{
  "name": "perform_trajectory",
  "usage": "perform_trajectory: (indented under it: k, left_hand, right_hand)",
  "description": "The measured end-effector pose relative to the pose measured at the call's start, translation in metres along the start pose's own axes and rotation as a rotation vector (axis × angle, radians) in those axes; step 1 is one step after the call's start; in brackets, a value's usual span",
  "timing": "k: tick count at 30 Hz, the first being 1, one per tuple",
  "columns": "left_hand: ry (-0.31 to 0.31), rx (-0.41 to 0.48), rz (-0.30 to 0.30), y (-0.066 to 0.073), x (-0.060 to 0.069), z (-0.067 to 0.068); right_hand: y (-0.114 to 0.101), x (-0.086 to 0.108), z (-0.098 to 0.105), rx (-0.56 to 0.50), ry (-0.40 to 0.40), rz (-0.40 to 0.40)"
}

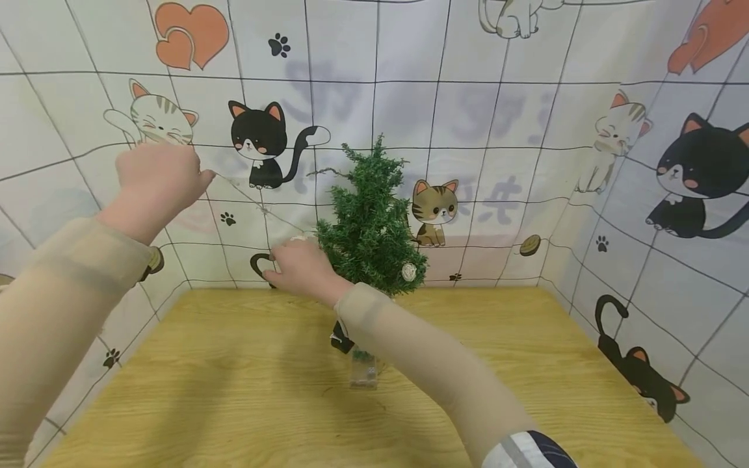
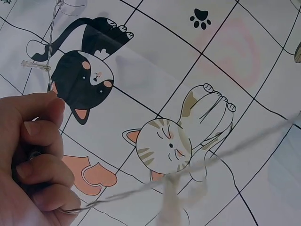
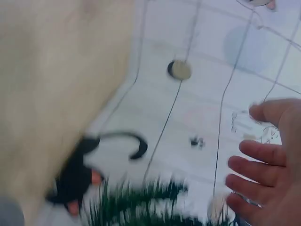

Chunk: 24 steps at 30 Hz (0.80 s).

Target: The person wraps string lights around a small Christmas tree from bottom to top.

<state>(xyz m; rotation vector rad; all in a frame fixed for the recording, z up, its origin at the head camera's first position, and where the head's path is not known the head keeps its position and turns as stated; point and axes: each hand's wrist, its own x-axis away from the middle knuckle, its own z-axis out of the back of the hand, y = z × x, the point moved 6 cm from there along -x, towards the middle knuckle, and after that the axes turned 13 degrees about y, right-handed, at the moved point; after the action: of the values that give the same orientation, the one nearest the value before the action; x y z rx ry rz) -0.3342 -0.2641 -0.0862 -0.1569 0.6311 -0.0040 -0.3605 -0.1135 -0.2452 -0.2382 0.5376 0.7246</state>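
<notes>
A small green artificial tree [image 1: 371, 227] stands towards the back of the table. My left hand [image 1: 160, 185], raised at the left, grips a thin light string [image 2: 51, 42] with curled fingers; something dark in its palm is mostly hidden. The wire [image 1: 251, 203] slants down from this hand to the tree's left side. My right hand [image 1: 304, 266] is beside the lower left branches, under the wire. In the right wrist view its fingers [image 3: 256, 186] are spread and loosely bent, with a blurred whitish ball [image 3: 217, 208] close to the little finger. A woven white ball [image 1: 409, 272] sits on the tree's right side.
The wooden table [image 1: 263, 403] meets cloth walls [image 1: 503, 130] printed with cats and a grid. Below the tree are a clear block [image 1: 364, 372] and a small black object [image 1: 341, 338], partly covered by the right sleeve [image 1: 421, 351].
</notes>
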Motion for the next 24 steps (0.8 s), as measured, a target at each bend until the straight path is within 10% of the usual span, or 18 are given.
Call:
perform_trajectory:
  k: [8,19,24]
  left_hand:
    - [0.052,0.013,-0.029,0.014,0.001,0.02]
    - [0.037,0.032,-0.039,0.031,0.005,0.04]
    - [0.017,0.029,-0.046,0.023,0.009,0.033]
  right_hand:
    - [-0.03,0.012,-0.035,-0.655,-0.215,-0.23]
    - [-0.07,0.062,-0.05,-1.393,-0.592,-0.161]
    - [-0.062,0.092,-0.034,-1.6,-0.556,-0.317]
